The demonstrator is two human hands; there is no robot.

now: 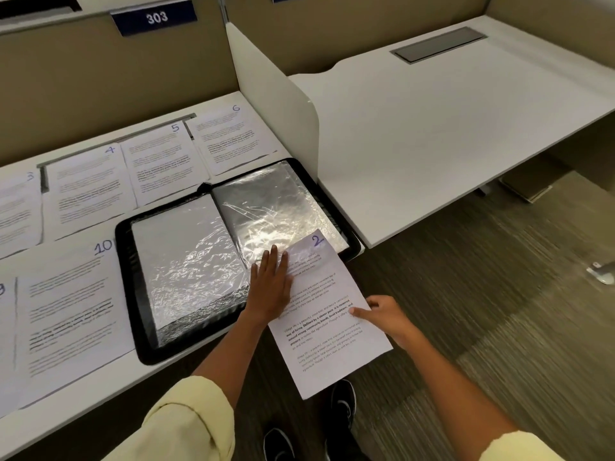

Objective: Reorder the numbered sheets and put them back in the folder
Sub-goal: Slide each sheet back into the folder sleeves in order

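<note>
A black folder (133,294) lies open on the white desk, its clear plastic sleeves shining. The sheet marked 2 (327,347) hangs past the desk's front edge, its top end tucked into the mouth of the right-hand sleeve (276,214). My left hand (271,284) lies flat on that sleeve's lower edge, fingers spread. My right hand (382,316) pinches the sheet's right edge. Sheets 3 (16,211), 4 (88,184), 5 (163,158) and 6 (229,138) lie in a row behind the folder, and sheet 10 (70,314) lies to its left.
A white divider panel (276,94) stands right of the folder, with a second white desk (449,128) beyond it. Another sheet (5,344) shows at the left edge. A sign reading 303 (154,18) hangs on the back partition. My shoes (342,404) stand on carpet below.
</note>
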